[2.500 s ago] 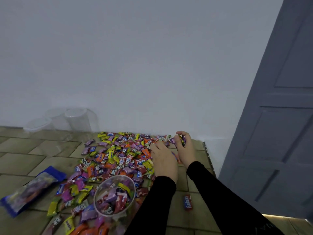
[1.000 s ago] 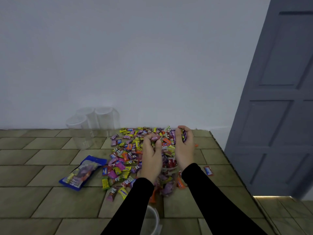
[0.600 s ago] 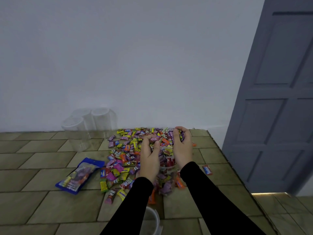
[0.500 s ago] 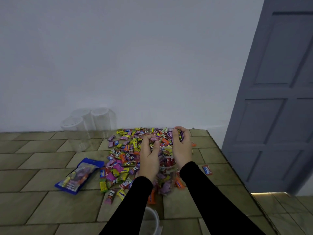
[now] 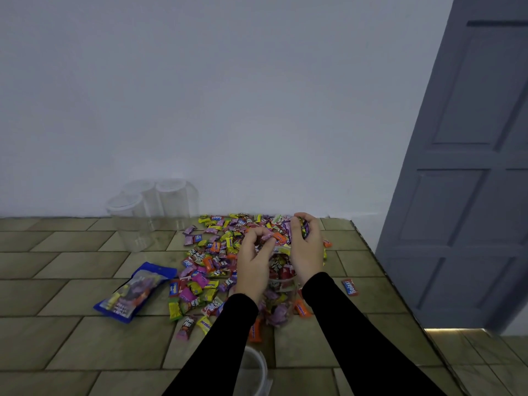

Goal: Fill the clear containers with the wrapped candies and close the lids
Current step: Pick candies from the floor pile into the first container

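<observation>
My left hand (image 5: 253, 262) and right hand (image 5: 305, 250) each grip candies (image 5: 208, 252) above the container (image 5: 281, 284), ready to drop them in.

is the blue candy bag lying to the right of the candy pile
No, the blue candy bag lies flat on the tiled surface to the left of the candy pile, while both hands work over the pile's right part.
</observation>
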Tool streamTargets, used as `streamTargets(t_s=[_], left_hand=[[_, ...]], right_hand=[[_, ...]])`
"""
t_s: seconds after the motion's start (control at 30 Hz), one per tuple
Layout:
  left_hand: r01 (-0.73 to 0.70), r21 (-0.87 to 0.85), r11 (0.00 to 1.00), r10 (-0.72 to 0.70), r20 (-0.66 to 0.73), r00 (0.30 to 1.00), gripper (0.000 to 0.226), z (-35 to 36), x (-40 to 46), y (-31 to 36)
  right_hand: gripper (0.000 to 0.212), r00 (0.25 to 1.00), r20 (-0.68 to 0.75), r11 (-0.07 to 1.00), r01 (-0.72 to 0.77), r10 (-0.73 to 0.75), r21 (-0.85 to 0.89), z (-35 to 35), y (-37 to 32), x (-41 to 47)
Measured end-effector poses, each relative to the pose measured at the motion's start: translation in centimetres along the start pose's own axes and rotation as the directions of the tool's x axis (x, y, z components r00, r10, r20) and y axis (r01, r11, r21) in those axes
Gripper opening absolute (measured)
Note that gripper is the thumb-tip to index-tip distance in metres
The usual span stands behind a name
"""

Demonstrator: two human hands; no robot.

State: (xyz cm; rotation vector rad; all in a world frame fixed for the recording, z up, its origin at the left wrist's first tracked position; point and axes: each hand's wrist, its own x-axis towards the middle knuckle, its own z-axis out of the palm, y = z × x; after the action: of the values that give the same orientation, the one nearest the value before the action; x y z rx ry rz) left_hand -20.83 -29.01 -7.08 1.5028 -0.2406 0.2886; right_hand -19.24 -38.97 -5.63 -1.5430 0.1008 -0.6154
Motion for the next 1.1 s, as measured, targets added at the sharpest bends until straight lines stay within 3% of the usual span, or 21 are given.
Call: streamTargets(t_s=[0.17,0.3,0.4,0.5,0.57,0.83,1.0,1.1], left_hand=[[-0.034,0.009,0.999,0.034,0.012,0.999,0.011,-0.1,0.0,0.0],[-0.021,-0.031,0.999,0.019,-0.069,0.997,0.020,-0.2,-0.6,0.2],[0.126,-0.036,0.991,-0.128,-0.079,0.989,0.047,-0.1,-0.8,-1.1],[0.344,-0.129,0.930,-0.348,-0.008,0.937,0.087,0.0,-1.0,-2.2],[0.416,-0.182,0.891,-0.422,0.005,0.906,0.102,0.3,-1.0,-2.8],[0.411,-0.214,0.886,-0.431,-0.054,0.901,0.097,0.8,-1.3,-2.2],[0.388,-0.241,0.889,-0.416,-0.073,0.907,0.091,1.0,-1.6,-1.4],[0.379,-0.243,0.893,-0.416,-0.124,0.901,0.108,0.9,-1.5,-1.9]], right_hand=[[0.007,1.000,0.007,1.000,0.011,-0.011,-0.003,0.0,-0.1,0.0],[0.008,1.000,0.017,1.000,0.019,-0.019,-0.009,0.0,-0.1,0.0],[0.009,0.999,0.027,1.000,0.018,-0.018,-0.012,-0.1,-0.1,-0.1],[0.009,0.999,0.035,1.000,0.019,-0.018,-0.010,-0.1,-0.1,-0.2],[0.010,0.999,0.036,1.000,0.017,-0.017,-0.005,-0.1,-0.1,-0.2],[0.009,0.992,0.124,0.999,0.039,-0.038,-0.002,-0.9,-0.5,-0.2],[0.009,0.939,0.294,0.953,0.237,-0.175,-0.190,-2.4,0.0,-0.5],[0.012,0.873,0.409,0.873,0.398,-0.266,-0.281,-3.1,0.0,-0.6]])
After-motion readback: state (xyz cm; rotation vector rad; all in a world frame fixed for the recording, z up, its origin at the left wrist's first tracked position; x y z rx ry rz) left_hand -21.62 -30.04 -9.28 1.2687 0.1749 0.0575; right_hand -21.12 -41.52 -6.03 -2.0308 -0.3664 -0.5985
